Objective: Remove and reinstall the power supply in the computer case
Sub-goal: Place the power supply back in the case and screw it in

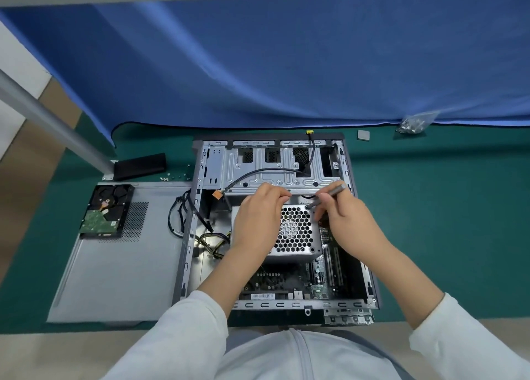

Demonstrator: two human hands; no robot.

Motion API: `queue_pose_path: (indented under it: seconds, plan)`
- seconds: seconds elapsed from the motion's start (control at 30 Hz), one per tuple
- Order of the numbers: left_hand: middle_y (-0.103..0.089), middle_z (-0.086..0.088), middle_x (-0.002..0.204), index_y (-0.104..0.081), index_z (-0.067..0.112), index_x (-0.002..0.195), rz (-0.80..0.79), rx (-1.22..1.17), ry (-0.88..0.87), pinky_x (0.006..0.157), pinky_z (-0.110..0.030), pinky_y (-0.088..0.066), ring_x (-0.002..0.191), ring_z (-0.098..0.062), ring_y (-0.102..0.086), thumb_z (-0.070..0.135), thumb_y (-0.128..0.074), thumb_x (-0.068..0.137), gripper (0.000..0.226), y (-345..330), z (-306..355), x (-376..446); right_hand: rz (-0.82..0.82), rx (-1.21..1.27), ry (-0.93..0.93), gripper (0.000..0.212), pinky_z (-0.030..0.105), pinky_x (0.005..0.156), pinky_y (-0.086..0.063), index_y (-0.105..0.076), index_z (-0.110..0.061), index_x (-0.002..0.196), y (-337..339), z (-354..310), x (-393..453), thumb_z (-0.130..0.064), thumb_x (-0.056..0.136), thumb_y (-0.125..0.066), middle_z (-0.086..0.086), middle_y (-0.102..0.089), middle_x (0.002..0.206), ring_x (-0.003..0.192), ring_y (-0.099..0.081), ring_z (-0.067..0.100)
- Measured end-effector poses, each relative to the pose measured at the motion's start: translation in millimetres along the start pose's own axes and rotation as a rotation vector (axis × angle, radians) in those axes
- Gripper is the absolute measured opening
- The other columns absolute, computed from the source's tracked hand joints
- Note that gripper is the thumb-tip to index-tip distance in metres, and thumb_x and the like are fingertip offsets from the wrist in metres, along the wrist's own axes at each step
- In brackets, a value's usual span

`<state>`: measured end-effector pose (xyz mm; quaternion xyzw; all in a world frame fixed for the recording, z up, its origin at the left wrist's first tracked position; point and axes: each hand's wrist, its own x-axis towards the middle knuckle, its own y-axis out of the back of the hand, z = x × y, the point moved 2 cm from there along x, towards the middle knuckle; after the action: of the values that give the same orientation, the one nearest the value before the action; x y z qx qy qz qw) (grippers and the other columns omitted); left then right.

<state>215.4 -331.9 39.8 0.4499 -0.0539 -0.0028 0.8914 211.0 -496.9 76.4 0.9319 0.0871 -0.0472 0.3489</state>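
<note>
Currently the power supply (298,230) sits inside the open computer case (200,196) on the desk (430,207); the right hand (347,222) grips a screwdriver (329,196), tip at the unit's far corner, while the left hand (258,216) rests over the unit with fingers curled at its far edge — whether it pinches anything I cannot tell. Risk: the tip could slip off the screw — a tilted driver would cause it — and a loose screw might drop onto the motherboard (289,282).

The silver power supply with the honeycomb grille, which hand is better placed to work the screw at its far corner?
Right. The right hand already holds the grey screwdriver, tip at that corner of the silver power supply. The left hand rests on the supply's top.
</note>
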Motion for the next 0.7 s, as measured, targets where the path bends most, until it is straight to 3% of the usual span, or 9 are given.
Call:
queue_pose_path:
  seconds: [0.07,0.13,0.2,0.27,0.33,0.37,0.5,0.6,0.7]
  plan:
    - [-0.059,0.009,0.104,-0.065,0.021,0.109,-0.001,-0.006,-0.001,0.077,-0.038,-0.051,0.089,-0.018,-0.059,0.029,-0.046,0.099,0.023,-0.2,-0.4,0.0,0.026,0.145,-0.042,0.019,0.019,0.057,-0.043,-0.046,-0.028,0.088,0.3,2.4,0.2,-0.027,0.102,-0.034,-0.015,-0.068,0.068,0.068,-0.062,0.012]
    - [-0.059,0.009,0.104,-0.065,0.021,0.109,-0.008,-0.022,0.005,0.077,-0.038,-0.051,0.09,-0.019,-0.059,0.029,-0.046,0.099,0.023,-0.5,-0.8,0.1,0.036,0.277,-0.104,0.017,0.034,0.076,-0.05,-0.049,-0.022,0.091,0.6,4.5,1.4,-0.026,0.102,-0.036,-0.006,-0.07,0.069,0.081,-0.063,0.031]
    - [-0.059,0.009,0.104,-0.066,0.021,0.108,-0.012,-0.053,0.012,0.078,-0.038,-0.051,0.091,-0.017,-0.059,0.028,-0.047,0.099,0.022,-0.3,-0.8,0.3,0.028,0.318,-0.135,0.016,0.044,0.082,-0.049,-0.049,-0.019,0.093,1.0,5.3,2.5,-0.026,0.102,-0.037,-0.003,-0.07,0.069,0.085,-0.062,0.037]
    - [-0.061,0.011,0.102,-0.067,0.022,0.106,-0.005,-0.122,0.025,0.079,-0.036,-0.051,0.092,-0.013,-0.059,0.028,-0.05,0.097,0.02,1.3,-0.4,0.0,0.005,0.268,-0.117,0.017,0.032,0.08,-0.048,-0.049,-0.021,0.093,2.6,5.0,3.5,-0.028,0.102,-0.036,-0.006,-0.07,0.069,0.083,-0.064,0.027]
    - [-0.063,0.015,0.099,-0.069,0.023,0.102,0.004,-0.231,0.045,0.078,-0.033,-0.052,0.09,-0.006,-0.059,0.028,-0.055,0.095,0.016,3.7,-0.6,-0.5,-0.016,0.153,-0.065,0.018,0.015,0.067,-0.042,-0.05,-0.024,0.093,5.6,2.4,4.0,-0.032,0.102,-0.036,-0.015,-0.069,0.071,0.076,-0.061,0.012]
    - [-0.064,0.016,0.097,-0.07,0.023,0.1,0.003,-0.284,0.056,0.078,-0.032,-0.052,0.089,-0.003,-0.059,0.027,-0.058,0.094,0.014,5.1,-0.9,-0.8,-0.014,0.104,-0.031,0.019,0.013,0.061,-0.04,-0.05,-0.025,0.092,7.9,0.5,4.7,-0.034,0.102,-0.036,-0.02,-0.068,0.072,0.071,-0.058,0.008]
    - [-0.067,0.017,0.093,-0.069,0.031,0.096,-0.016,-0.441,0.076,0.08,-0.022,-0.051,0.088,0.003,-0.06,0.025,-0.064,0.09,0.01,8.5,2.1,-2.3,0.054,0.099,0.072,0.017,0.013,0.057,-0.039,-0.052,-0.03,0.088,21.5,-7.7,7.5,-0.037,0.099,-0.042,-0.022,-0.067,0.072,0.06,-0.054,0.0]
    - [-0.068,0.019,0.092,-0.06,0.041,0.103,-0.067,-0.485,0.052,0.086,-0.025,-0.052,0.092,0.005,-0.061,0.026,-0.067,0.088,0.022,6.1,12.0,-4.4,0.037,0.185,0.086,0.014,0.025,0.072,-0.046,-0.058,-0.031,0.087,28.6,-10.4,9.8,-0.036,0.097,-0.05,-0.018,-0.068,0.074,0.072,-0.06,0.005]
    - [-0.068,0.02,0.09,-0.049,0.051,0.109,-0.068,-0.459,0.02,0.089,-0.025,-0.049,0.094,0.003,-0.061,0.026,-0.068,0.086,0.039,3.2,20.1,-5.5,-0.009,0.157,0.106,0.012,0.031,0.074,-0.047,-0.058,-0.031,0.088,29.9,-11.0,9.9,-0.034,0.097,-0.05,-0.018,-0.068,0.077,0.076,-0.062,0.005]
